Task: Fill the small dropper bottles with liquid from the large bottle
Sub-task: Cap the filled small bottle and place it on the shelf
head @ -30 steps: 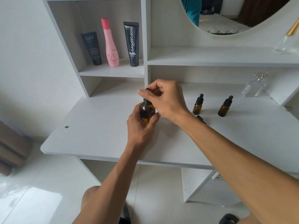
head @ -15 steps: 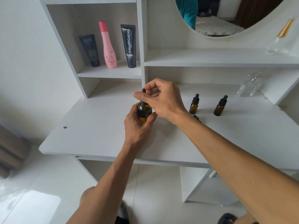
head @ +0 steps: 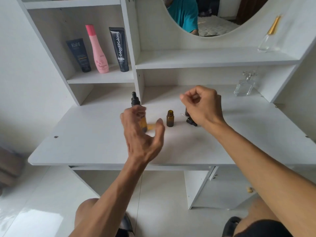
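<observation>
**Barely under way: 1 small bottle opened, none visibly filled**

So far we see 1 small amber glass dropper bottle [head: 170, 118] standing uncapped at frame centre on the white desk [head: 85, 142], its black dropper cap [head: 190, 119] lying just right of it. Our left hand [head: 142, 134], fingers spread, hovers blurred before the large amber bottle with black dropper top [head: 136, 106]. Our right hand [head: 202, 105] is loosely curled, pinching nothing we can make out. Filling, we judge, remains.

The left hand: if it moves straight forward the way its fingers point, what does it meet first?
Probably the large dropper bottle, standing just beyond the left hand; motion blur leaves the depth uncertain.
</observation>
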A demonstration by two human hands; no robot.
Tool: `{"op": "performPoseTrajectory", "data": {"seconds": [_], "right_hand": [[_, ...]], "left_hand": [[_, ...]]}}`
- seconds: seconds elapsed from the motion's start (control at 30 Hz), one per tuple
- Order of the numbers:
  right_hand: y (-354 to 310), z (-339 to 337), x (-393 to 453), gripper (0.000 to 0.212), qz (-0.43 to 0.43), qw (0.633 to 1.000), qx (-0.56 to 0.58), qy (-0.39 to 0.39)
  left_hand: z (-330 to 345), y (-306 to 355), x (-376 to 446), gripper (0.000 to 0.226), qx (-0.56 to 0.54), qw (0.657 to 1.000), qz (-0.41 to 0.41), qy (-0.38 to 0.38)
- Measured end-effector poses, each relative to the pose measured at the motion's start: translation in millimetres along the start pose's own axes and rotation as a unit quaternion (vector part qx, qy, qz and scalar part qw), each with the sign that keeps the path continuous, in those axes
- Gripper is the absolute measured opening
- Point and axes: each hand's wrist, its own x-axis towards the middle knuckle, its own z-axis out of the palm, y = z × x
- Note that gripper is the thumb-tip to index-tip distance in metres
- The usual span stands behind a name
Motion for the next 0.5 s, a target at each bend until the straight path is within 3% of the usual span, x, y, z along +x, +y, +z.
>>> {"op": "performPoseTrajectory", "data": {"seconds": [0.1, 0.23, 0.3, 0.5], "right_hand": [[26.3, -5.8, -8.5, 0.016, 0.029, 0.999, -0.034, -0.011], [48.1, -7.3, -23.5, 0.029, 0.071, 0.994, -0.074, -0.04], [54.8, -3.3, -27.9, 0.037, 0.087, 0.991, -0.087, -0.048], [58.2, 8.7, -29.6, 0.046, 0.091, 0.99, -0.091, -0.05]], "left_hand": [[25.1, 13.1, -2.1, 0.039, 0.028, 0.998, -0.002, -0.063], [48.2, 11.5, -1.2, 0.061, 0.078, 0.97, -0.16, -0.168], [53.0, 5.7, 0.4, 0.067, 0.101, 0.953, -0.19, -0.212], [59.9, 0.3, 10.0, 0.06, 0.136, 0.94, -0.206, -0.236]]}}
